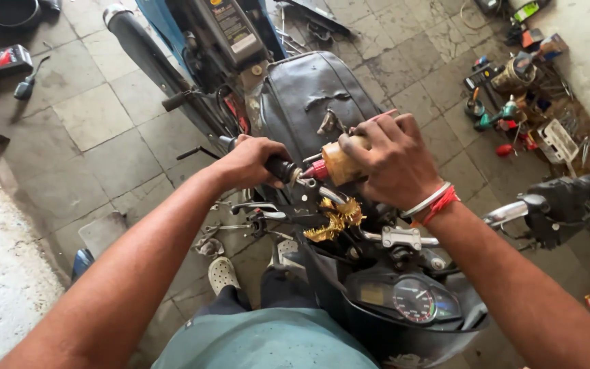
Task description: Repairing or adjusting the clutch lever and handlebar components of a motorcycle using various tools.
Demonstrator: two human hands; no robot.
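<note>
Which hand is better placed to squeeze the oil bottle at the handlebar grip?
Right, probably. The right hand already wraps the tan oil bottle, whose red nozzle points at the inner end of the black handlebar grip. The left hand is closed on that grip, steadying it.

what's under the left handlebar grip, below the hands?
Under the grip held by the left hand: the lever, gold tinsel hanging from the bar, and a foot in a pale perforated clog on the tiled floor. The grip itself is mostly covered by that hand.

Torn matt leather seat [308, 96], glossy chrome handlebar [507, 213], shiny gold tinsel [336, 217], rough grey stone floor tiles [90, 116]
</note>
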